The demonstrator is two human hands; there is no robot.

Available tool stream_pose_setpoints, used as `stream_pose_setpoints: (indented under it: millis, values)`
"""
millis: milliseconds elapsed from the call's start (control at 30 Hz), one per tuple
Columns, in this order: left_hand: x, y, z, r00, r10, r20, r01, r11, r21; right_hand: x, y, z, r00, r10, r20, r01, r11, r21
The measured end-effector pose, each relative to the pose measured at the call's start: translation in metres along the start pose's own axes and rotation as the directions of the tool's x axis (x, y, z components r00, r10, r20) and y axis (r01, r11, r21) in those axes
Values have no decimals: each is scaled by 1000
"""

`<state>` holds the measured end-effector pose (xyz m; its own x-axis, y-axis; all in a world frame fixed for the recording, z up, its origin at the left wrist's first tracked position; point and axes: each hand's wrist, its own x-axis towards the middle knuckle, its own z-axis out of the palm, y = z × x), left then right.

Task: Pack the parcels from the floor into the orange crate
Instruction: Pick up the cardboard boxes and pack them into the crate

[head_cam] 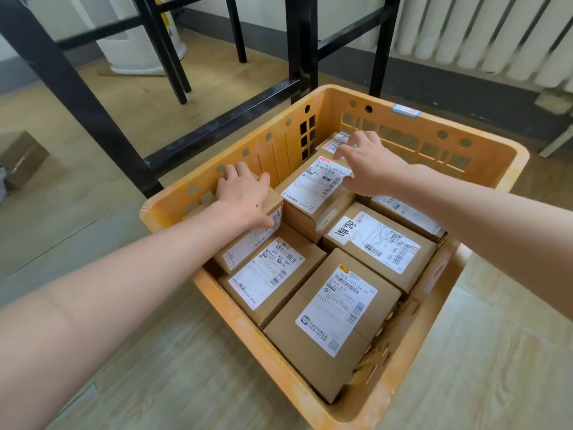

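The orange crate (483,156) stands on the wooden floor and holds several brown cardboard parcels with white shipping labels. My left hand (245,197) lies flat on top of a parcel (251,240) by the crate's left wall, fingers curled over its far edge. My right hand (369,164) hovers with fingers spread above the upper middle parcel (313,193) and a small parcel (333,144) at the far wall, its fingertips at their labels. More parcels fill the near part: one at the front (331,321), one left of it (269,277) and one to the right (378,243).
Another brown box (21,159) lies on the floor at the far left. Black metal frame legs (217,119) stand just behind the crate. A white radiator (483,32) lines the wall at the back right, and a white cylinder base (139,57) stands at the back left.
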<state>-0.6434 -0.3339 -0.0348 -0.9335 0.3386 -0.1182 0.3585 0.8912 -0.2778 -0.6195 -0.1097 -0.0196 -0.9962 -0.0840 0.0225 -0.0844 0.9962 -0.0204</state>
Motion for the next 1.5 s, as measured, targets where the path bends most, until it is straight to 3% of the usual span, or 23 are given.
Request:
stream_pose_setpoints:
  millis: [167,300,633,833,967,1100,1200,1300,1500]
  values:
    - [2,0,-2,1000,15,-6,-15,1000,23,0,-3,1,983,-140,117,134,989,65]
    - [2,-7,-3,999,24,39,-24,1000,4,5,-16,9,939,-263,221,285,956,-73]
    - [-8,-30,9,993,71,98,-48,974,-219,30,-48,22,878,-247,410,369,895,-250]
    - [-2,-43,4,969,180,170,-97,908,-409,37,-47,17,870,-292,397,408,879,-247]
    - [2,-42,5,979,154,135,-91,917,-389,34,-36,1,874,-365,320,449,858,-250]
    - [9,-28,-4,989,88,-119,-114,964,-239,27,-16,-24,896,-338,287,390,908,-149]
    - [18,-8,-9,977,24,-213,-56,988,-142,20,-13,-36,881,-220,419,305,941,-148]
    - [24,4,-13,976,-57,-211,32,992,-120,13,-16,-37,812,-119,572,291,931,-220]
    - [26,29,-7,974,5,-228,-4,1000,5,-11,-13,-9,778,-146,611,344,913,-220]
